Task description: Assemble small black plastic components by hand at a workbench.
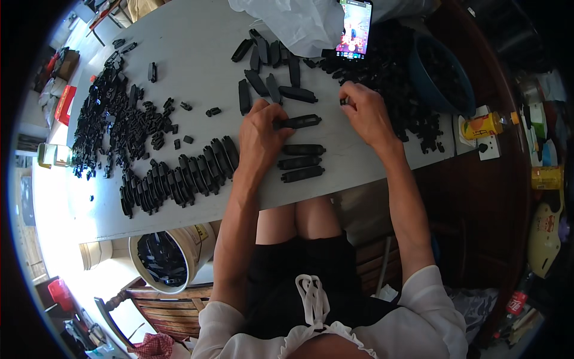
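My left hand grips one end of a long black plastic bar that lies on the grey table. My right hand pinches a small black piece near the bar's far end. Three more long black bars lie in a stack just below my left hand. A fanned row of similar bars stretches to the left.
A pile of small black parts covers the table's left. More bars lie at the top centre by a white plastic bag and a lit phone. A blue bowl and a white bucket hold black parts.
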Motion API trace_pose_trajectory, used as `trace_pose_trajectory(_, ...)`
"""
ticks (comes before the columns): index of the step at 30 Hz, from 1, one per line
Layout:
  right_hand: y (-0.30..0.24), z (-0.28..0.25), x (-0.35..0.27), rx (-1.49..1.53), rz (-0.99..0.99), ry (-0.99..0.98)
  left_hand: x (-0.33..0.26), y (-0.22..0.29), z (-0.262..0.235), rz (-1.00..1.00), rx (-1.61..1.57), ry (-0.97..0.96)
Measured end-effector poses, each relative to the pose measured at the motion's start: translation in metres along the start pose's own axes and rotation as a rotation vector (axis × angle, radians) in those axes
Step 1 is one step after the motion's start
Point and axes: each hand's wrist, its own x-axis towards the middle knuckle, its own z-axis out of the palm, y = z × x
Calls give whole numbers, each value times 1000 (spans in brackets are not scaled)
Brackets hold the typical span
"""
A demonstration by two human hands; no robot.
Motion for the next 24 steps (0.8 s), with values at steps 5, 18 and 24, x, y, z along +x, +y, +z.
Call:
trace_pose_trajectory(5, -19, 11, -1, 746, 300, -197, -1, 2, -1, -29, 32, -23)
trace_pose_trajectory(18, -16, 45, 2, 616, -23, -46, -1, 0, 0, 9, 43, -2)
trace_pose_trajectory(24, -12, 43, 3, 563, -2, -91, 0, -1, 2, 26, 36, -3)
